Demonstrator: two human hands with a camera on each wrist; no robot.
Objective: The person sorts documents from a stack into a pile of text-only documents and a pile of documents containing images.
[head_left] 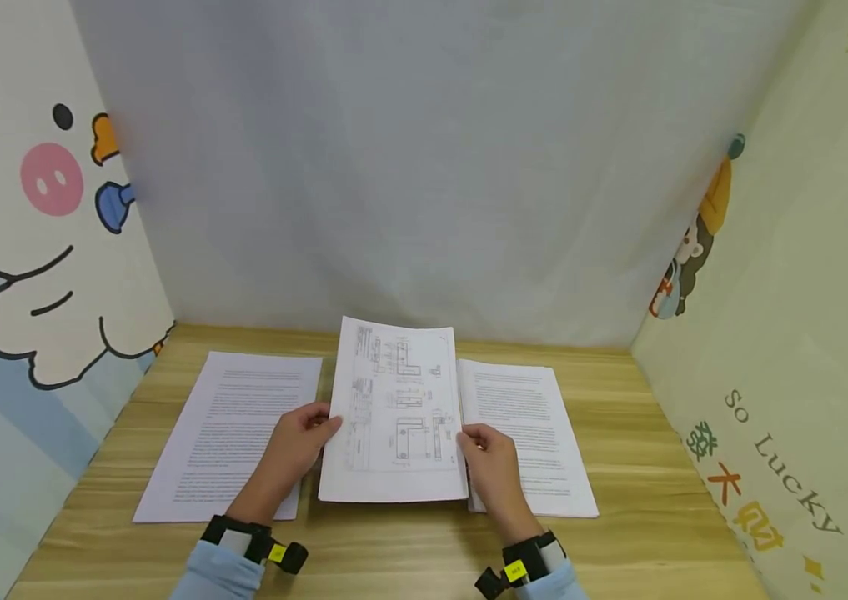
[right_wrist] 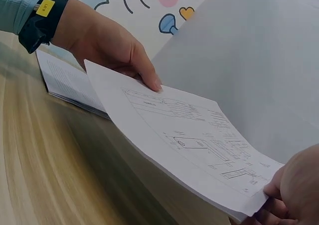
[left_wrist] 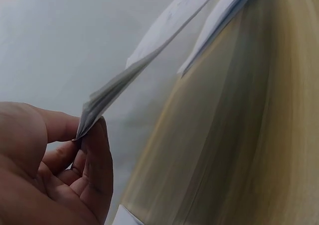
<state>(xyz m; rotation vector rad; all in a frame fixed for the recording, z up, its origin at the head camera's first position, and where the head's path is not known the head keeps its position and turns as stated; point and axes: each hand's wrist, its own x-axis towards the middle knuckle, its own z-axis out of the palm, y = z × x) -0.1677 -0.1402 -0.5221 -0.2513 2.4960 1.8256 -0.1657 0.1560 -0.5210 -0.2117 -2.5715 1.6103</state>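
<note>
Both hands hold a thin stack of paper (head_left: 386,479) above the table, its top sheet printed with technical line drawings. My left hand (head_left: 296,442) pinches the stack's left edge, thumb on top and fingers beneath. At the right edge my right hand (head_left: 493,467) pinches it the same way. The left wrist view shows several sheets (left_wrist: 119,83) pressed together between thumb and fingers. In the right wrist view the drawing sheet (right_wrist: 149,130) slopes between the two hands, raised off the wood.
A stack of text pages (head_left: 243,417) lies on the wooden table (head_left: 393,550) at the left, partly under the left forearm. Another text stack (head_left: 521,417) lies at the right, partly covered by the right hand. A grey curtain (head_left: 424,167) hangs behind, with printed panels at both sides.
</note>
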